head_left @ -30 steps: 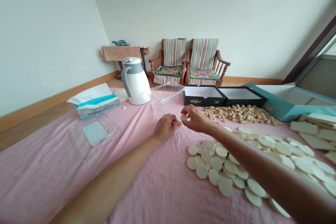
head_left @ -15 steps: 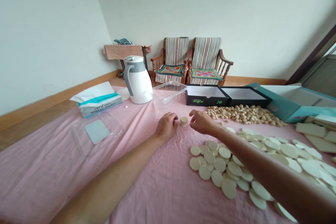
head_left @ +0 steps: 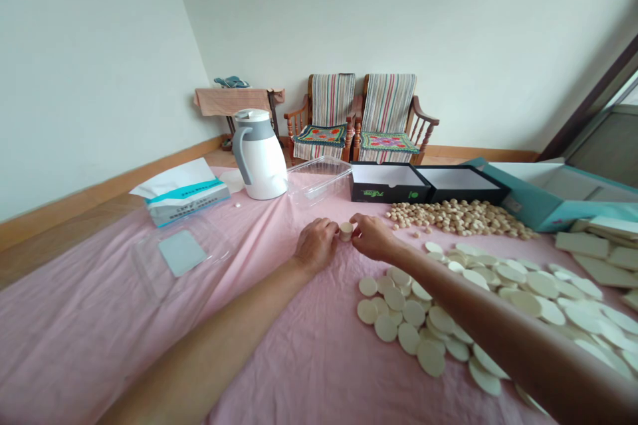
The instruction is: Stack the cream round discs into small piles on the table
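Note:
A small stack of round wooden discs point(head_left: 345, 232) stands upright on the pink cloth, between my two hands. My left hand point(head_left: 318, 242) is curled, its fingertips against the left side of the stack. From the right, my right hand point(head_left: 371, 237) closes thumb and fingers on the stack's other side. The lower part of the stack is partly hidden by fingers. Many pale round wooden discs point(head_left: 413, 313) lie in a loose heap below my right forearm. Beyond my right hand spreads a pile of small round wooden beads or knobs point(head_left: 458, 216).
Two black boxes point(head_left: 383, 194) stand behind the bead pile, beside a teal box point(head_left: 548, 202). Pale rectangular boards point(head_left: 583, 246) lie at far right. At left are a white jug point(head_left: 266, 166), a tissue pack point(head_left: 187, 196) and clear plastic trays point(head_left: 321, 176). Two chairs point(head_left: 389, 116) stand behind.
My right hand has moved left, from a small gap to contact with the stack. My left fingers have also come closer against it. The view has shifted slightly.

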`<control>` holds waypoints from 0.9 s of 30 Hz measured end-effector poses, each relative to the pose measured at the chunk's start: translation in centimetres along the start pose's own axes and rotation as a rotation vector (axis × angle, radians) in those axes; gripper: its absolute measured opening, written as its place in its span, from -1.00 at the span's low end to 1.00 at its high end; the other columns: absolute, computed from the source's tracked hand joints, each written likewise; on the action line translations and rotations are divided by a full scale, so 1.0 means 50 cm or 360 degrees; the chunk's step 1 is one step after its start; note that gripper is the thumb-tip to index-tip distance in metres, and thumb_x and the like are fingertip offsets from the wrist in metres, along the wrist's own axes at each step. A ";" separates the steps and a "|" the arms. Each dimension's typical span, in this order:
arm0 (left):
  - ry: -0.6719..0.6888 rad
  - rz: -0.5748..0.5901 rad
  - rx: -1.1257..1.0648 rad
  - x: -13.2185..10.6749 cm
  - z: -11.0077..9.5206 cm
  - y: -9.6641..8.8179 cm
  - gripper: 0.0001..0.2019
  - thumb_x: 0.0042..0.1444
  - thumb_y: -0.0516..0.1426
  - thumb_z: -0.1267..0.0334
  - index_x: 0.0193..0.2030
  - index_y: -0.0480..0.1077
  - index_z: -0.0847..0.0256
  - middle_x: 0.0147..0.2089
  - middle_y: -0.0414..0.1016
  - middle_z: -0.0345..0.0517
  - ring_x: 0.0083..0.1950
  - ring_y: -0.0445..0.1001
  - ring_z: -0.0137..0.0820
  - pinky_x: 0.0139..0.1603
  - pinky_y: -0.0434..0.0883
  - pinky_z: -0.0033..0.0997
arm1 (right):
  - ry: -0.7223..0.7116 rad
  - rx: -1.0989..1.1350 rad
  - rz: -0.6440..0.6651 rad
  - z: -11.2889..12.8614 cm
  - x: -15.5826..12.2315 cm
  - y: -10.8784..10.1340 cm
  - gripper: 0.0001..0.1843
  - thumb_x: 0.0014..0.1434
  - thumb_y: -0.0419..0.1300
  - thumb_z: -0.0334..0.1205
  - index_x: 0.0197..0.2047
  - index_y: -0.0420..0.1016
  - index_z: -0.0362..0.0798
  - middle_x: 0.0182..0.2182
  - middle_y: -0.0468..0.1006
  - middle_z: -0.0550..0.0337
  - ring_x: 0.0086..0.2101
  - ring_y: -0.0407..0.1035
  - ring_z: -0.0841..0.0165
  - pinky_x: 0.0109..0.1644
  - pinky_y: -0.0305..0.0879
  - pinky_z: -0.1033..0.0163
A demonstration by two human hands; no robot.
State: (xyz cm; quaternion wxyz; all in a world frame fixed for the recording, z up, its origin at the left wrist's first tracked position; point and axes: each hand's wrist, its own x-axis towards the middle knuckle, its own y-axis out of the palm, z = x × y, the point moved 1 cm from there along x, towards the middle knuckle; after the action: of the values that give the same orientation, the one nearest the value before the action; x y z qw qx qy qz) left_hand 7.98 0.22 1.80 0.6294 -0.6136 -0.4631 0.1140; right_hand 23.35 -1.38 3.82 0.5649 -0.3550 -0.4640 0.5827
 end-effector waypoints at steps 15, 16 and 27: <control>-0.0407 -0.0193 -0.0447 0.006 0.029 0.011 -0.81 -0.05 0.01 0.52 -0.38 0.40 0.22 -0.33 0.48 -0.16 -0.30 0.42 -0.42 -0.24 0.34 -0.45 | -0.0139 -0.0172 0.0146 0.019 0.016 -0.023 -0.54 -0.02 0.17 -0.17 -0.04 0.32 -0.17 -0.17 0.48 -0.06 -0.16 0.37 0.22 -0.19 0.19 0.27; -0.0426 -0.0207 -0.0459 0.007 0.032 0.011 -0.81 -0.04 0.01 0.51 -0.38 0.41 0.22 -0.32 0.49 -0.15 -0.30 0.43 -0.43 -0.25 0.34 -0.45 | -0.0149 -0.0189 0.0167 0.024 0.019 -0.020 -0.55 -0.03 0.18 -0.16 -0.06 0.33 -0.17 -0.17 0.47 -0.08 -0.17 0.37 0.22 -0.19 0.20 0.26; -0.0633 -0.0314 -0.0640 0.011 0.050 0.014 -0.82 -0.03 0.04 0.48 -0.39 0.45 0.21 -0.34 0.56 -0.17 -0.31 0.50 -0.43 -0.25 0.39 -0.46 | -0.0160 -0.0307 0.0291 0.033 0.057 0.008 -0.69 -0.02 0.14 -0.30 -0.17 0.42 -0.21 -0.22 0.50 -0.14 -0.16 0.37 0.20 -0.19 0.23 0.28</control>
State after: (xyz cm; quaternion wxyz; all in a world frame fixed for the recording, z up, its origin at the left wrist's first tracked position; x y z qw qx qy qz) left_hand 6.76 2.44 0.97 0.4003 -0.6435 -0.6480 0.0762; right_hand 21.35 1.24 4.31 0.4487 -0.4189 -0.5113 0.6015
